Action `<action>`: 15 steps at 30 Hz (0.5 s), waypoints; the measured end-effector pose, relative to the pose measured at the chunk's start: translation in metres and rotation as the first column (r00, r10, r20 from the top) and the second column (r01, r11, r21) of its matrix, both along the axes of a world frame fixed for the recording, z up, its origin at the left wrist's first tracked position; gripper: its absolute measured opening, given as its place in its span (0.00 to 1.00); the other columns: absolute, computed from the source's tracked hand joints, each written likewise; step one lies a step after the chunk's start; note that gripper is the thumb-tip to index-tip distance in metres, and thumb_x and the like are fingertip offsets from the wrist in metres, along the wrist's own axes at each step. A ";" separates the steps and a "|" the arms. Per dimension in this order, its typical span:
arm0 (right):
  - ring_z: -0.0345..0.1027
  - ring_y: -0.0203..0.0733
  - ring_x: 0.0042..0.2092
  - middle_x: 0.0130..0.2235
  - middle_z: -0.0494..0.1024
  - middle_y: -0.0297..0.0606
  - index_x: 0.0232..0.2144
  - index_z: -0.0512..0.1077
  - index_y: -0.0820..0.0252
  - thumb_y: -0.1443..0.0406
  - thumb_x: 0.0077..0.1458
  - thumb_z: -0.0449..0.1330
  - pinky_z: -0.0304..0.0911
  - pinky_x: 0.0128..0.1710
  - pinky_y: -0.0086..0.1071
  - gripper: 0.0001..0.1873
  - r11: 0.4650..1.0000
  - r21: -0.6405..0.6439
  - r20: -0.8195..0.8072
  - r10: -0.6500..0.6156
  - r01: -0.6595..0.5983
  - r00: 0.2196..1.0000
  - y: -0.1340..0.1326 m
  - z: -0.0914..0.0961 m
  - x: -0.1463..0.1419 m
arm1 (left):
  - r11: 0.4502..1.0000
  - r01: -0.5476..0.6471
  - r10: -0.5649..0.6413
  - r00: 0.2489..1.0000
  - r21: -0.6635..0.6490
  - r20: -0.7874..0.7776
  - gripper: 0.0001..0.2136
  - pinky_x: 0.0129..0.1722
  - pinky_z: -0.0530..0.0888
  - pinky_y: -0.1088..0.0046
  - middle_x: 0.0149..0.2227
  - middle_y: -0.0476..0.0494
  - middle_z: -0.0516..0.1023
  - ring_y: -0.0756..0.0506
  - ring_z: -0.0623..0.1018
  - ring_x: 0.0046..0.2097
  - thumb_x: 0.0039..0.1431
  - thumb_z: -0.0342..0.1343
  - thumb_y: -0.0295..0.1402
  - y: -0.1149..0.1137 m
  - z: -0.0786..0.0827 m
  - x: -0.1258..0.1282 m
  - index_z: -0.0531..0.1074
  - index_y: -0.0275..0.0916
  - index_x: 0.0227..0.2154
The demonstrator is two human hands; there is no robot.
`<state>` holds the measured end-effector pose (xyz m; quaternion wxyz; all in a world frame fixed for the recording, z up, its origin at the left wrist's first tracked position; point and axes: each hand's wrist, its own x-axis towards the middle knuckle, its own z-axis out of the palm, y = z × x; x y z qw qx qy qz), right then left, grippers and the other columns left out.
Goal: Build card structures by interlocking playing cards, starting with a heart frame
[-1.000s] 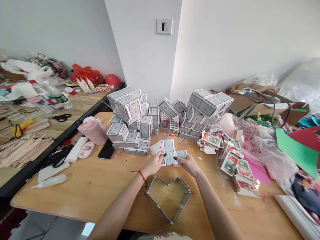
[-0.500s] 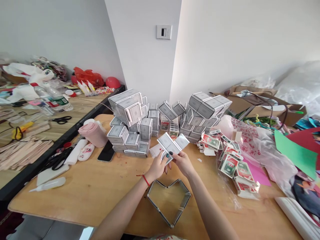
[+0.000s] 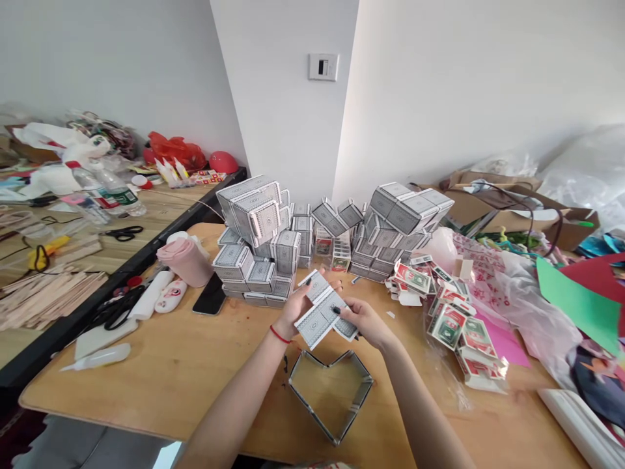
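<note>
White walls meet in a corner behind a cluttered wooden table, seen from the head of the person working at it. Both of the person's arms reach forward over the middle of the table.

The left hand and the right hand are close together, both gripping the same few playing cards. The cards show their grey patterned backs and overlap in a slanted row, held just above the tabletop. The left hand grips their left side. The right hand pinches their lower right end, with a dark-painted thumbnail on top. A thin red cord circles the left wrist.

Just below the hands, nearer the person, a heart-shaped frame lies flat on the wood, its walls built from cards set on edge.

Behind the hands, grey card blocks are heaped in a left pile and a right pile. Red and green card boxes lie scattered to the right. On the left are a pink cup on its side, a black phone, black scissors and a glue bottle.
</note>
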<state>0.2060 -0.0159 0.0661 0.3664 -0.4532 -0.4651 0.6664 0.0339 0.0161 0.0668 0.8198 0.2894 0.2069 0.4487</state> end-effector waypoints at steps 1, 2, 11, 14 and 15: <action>0.50 0.25 0.15 0.18 0.65 0.26 0.30 0.71 0.63 0.54 0.42 0.62 0.44 0.13 0.21 0.18 1.000 0.002 0.001 0.003 -0.003 1.000 -0.002 0.000 -0.002 | 1.000 -0.027 0.027 0.999 -0.007 0.041 0.21 0.43 0.69 0.61 0.39 0.42 0.74 0.42 0.75 0.43 0.53 0.52 0.41 0.000 0.005 0.002 0.61 0.42 0.50; 0.50 0.25 0.16 0.17 0.65 0.26 0.28 0.71 0.63 0.54 0.42 0.62 0.44 0.14 0.21 0.17 1.000 -0.001 -0.009 0.006 -0.006 1.000 -0.004 0.000 -0.004 | 0.998 -0.066 0.068 0.995 -0.024 0.070 0.21 0.43 0.69 0.61 0.38 0.43 0.74 0.43 0.75 0.42 0.54 0.52 0.40 0.000 0.009 0.003 0.61 0.43 0.51; 0.55 0.26 0.17 0.23 0.74 0.34 0.27 0.69 0.64 0.54 0.41 0.63 0.47 0.14 0.21 0.18 0.994 -0.109 -0.148 -0.016 0.000 0.989 -0.025 0.001 -0.016 | 0.932 -0.353 0.360 0.928 -0.086 0.097 0.15 0.40 0.71 0.65 0.36 0.48 0.72 0.49 0.74 0.35 0.53 0.53 0.41 -0.004 0.020 0.011 0.64 0.45 0.43; 0.56 0.27 0.14 0.23 0.75 0.36 0.27 0.65 0.62 0.51 0.41 0.61 0.48 0.12 0.22 0.21 0.987 -0.160 -0.152 -0.025 0.000 0.988 -0.032 -0.005 -0.027 | 0.933 -0.352 0.360 0.922 -0.078 0.145 0.16 0.32 0.70 0.71 0.34 0.48 0.70 0.52 0.71 0.29 0.53 0.50 0.49 -0.003 0.023 0.013 0.65 0.43 0.37; 0.56 0.28 0.13 0.22 0.75 0.35 0.27 0.64 0.61 0.50 0.41 0.61 0.48 0.11 0.22 0.21 0.986 -0.166 -0.150 -0.021 -0.004 0.989 -0.034 -0.007 -0.031 | 0.935 -0.345 0.354 0.922 -0.078 0.157 0.17 0.29 0.69 0.73 0.33 0.48 0.69 0.53 0.69 0.27 0.53 0.48 0.51 -0.003 0.024 0.013 0.65 0.42 0.34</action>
